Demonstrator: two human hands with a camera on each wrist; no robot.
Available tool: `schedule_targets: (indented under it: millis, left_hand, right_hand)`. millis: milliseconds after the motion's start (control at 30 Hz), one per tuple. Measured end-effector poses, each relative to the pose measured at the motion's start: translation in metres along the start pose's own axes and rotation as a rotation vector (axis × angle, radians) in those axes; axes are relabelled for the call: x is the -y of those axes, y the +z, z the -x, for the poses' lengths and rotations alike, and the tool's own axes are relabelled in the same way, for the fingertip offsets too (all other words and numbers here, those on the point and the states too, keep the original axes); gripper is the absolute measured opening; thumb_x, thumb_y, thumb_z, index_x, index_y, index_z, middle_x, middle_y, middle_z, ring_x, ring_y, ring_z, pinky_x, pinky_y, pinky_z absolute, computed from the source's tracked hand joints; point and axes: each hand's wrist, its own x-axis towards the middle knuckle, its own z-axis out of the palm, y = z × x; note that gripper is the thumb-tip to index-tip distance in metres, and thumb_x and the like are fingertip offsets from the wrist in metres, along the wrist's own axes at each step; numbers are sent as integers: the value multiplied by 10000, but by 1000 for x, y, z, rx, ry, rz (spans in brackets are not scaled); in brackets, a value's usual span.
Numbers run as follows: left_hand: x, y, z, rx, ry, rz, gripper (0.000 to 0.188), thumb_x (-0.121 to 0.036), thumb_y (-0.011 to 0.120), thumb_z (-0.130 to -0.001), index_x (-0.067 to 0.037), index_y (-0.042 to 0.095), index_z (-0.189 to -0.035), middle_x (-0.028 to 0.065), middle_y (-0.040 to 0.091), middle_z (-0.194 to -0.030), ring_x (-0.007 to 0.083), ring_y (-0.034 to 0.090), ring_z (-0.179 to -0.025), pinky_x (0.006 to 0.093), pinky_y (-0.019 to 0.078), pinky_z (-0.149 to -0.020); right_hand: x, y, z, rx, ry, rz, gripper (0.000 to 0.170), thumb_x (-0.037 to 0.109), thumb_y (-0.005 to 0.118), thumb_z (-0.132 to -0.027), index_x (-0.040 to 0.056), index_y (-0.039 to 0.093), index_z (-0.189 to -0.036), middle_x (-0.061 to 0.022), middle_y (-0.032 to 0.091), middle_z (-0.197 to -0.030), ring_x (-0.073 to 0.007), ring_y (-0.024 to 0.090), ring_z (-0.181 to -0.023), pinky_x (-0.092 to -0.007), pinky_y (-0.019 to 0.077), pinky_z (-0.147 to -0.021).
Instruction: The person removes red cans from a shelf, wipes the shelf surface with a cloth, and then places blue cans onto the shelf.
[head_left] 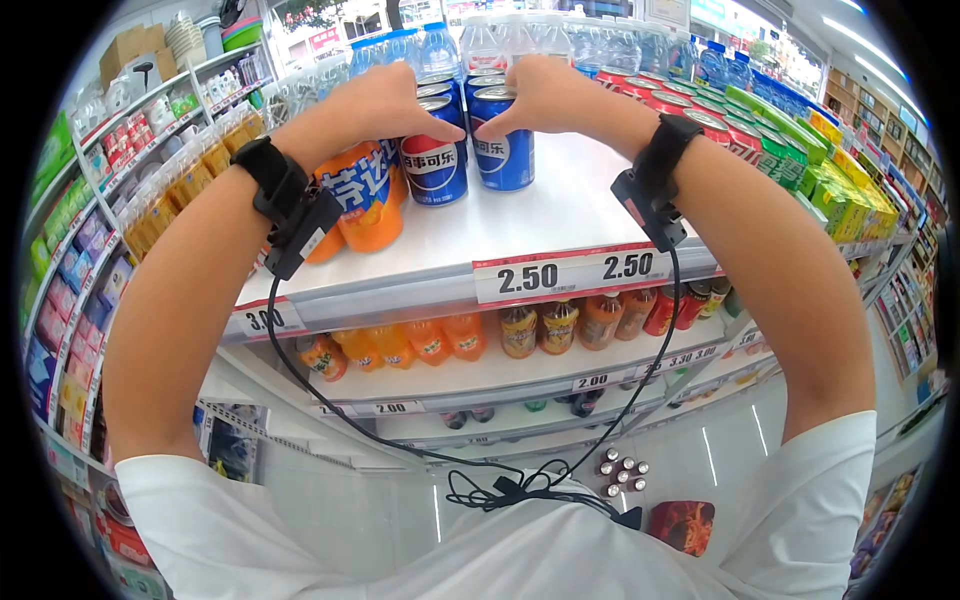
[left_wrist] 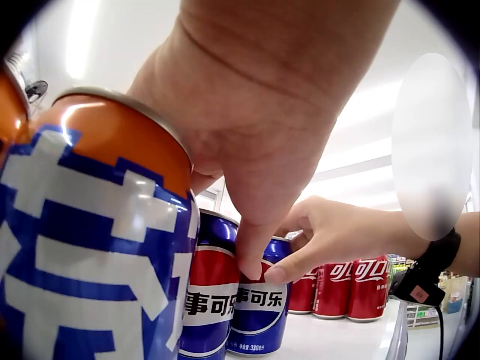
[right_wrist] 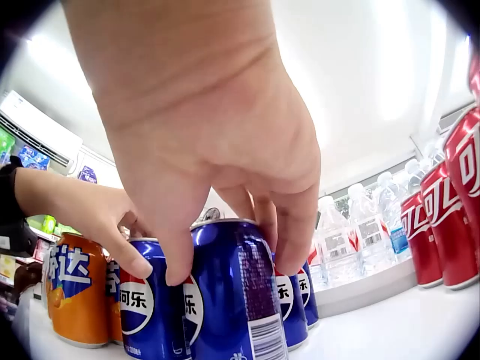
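Two blue cola cans stand side by side at the front of two rows on the white shelf. My left hand (head_left: 372,106) holds the left cola can (head_left: 436,185), its thumb across the front and its fingers hidden behind. Around the right cola can (head_left: 508,170) is my right hand (head_left: 562,96), thumb at the front. Its other fingers (right_wrist: 296,225) curl along the can's far side in the right wrist view. More blue cola cans (right_wrist: 291,307) line up behind. An orange soda can (left_wrist: 97,225) sits close beside my left hand.
Red cola cans (head_left: 705,125) and green cans (head_left: 785,165) stand in rows to the right. Clear water bottles (head_left: 600,45) fill the back. A price strip (head_left: 570,275) runs along the shelf edge, above lower shelves of bottles (head_left: 518,330). Black cables (head_left: 500,490) hang below my wrists.
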Motion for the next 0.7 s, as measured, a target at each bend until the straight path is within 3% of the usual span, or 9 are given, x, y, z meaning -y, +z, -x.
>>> schedule_targets:
  millis: [33, 133, 233, 300, 433, 467, 533, 600, 700]
  left_hand:
    - [-1, 0, -2, 0, 1, -1, 845, -659, 777, -594, 91, 694, -974, 225, 702, -854, 310, 710, -723, 340, 568, -617]
    - [4, 6, -1, -4, 6, 10, 835, -648, 783, -603, 89, 689, -985, 223, 696, -837, 303, 710, -715, 333, 568, -608]
    - [2, 4, 6, -95, 64, 2, 803, -596, 820, -604, 81, 683, -1013, 213, 697, -842, 297, 709, -735, 336, 568, -632]
    - [-1, -4, 12, 38, 94, 12, 753, -435, 833, -689, 55, 629, -1223, 251, 642, -1173, 338, 661, -1025, 386, 545, -863]
    - [-1, -1, 17, -7, 94, 2, 694, -354, 849, -686, 39, 635, -1216, 219, 641, -1196, 326, 652, -1048, 367, 539, -880]
    - [0, 2, 17, -58, 135, 5, 682, -364, 856, -685, 48, 640, -1183, 222, 663, -1126, 318, 677, -979, 358, 557, -826]
    - [-1, 1, 18, -108, 177, 3, 672, -375, 863, -685, 57, 644, -1151, 225, 685, -1056, 310, 702, -910, 350, 575, -772]
    - [-2, 0, 19, -76, 128, 26, 655, -313, 852, -689, 28, 640, -1207, 215, 644, -1181, 320, 646, -1065, 371, 533, -896]
    - [-2, 2, 21, -90, 136, 37, 648, -313, 846, -704, 35, 639, -1209, 223, 648, -1176, 327, 656, -1037, 373, 536, -888]
  right_hand:
    - [-3, -2, 0, -1, 1, -1, 682, 422, 873, -601, -66, 699, -1043, -198, 709, -962, -307, 703, -856, -355, 562, -749]
    - [2, -8, 1, 142, 14, -74, 661, 286, 857, -684, -26, 636, -1222, -242, 643, -1209, -348, 645, -1095, -386, 515, -955]
    - [0, -9, 3, 100, -128, 1, 625, 239, 851, -693, 8, 642, -1234, -229, 654, -1192, -354, 648, -1081, -387, 526, -933]
    - [3, -9, 2, 94, -134, 11, 600, 215, 845, -701, 15, 648, -1232, -224, 662, -1174, -353, 658, -1057, -385, 537, -908]
    - [28, -18, 13, 82, -17, 70, 542, 159, 826, -720, 6, 660, -1213, -213, 676, -1135, -344, 680, -999, -380, 557, -855]
    - [28, -16, 12, 85, -18, 75, 542, 159, 826, -720, 6, 660, -1213, -213, 676, -1135, -344, 680, -999, -380, 557, -855]
    - [21, -9, 10, 23, -56, 129, 547, 283, 843, -721, 46, 683, -1188, -177, 701, -1087, -307, 689, -987, -369, 560, -854]
    - [15, -5, 7, 5, -100, 138, 548, 285, 844, -720, 48, 681, -1187, -170, 703, -1082, -308, 690, -982, -373, 560, -854]
    - [9, -2, 5, -16, -161, 131, 550, 210, 838, -706, 18, 669, -1192, -190, 695, -1094, -317, 689, -973, -371, 562, -845]
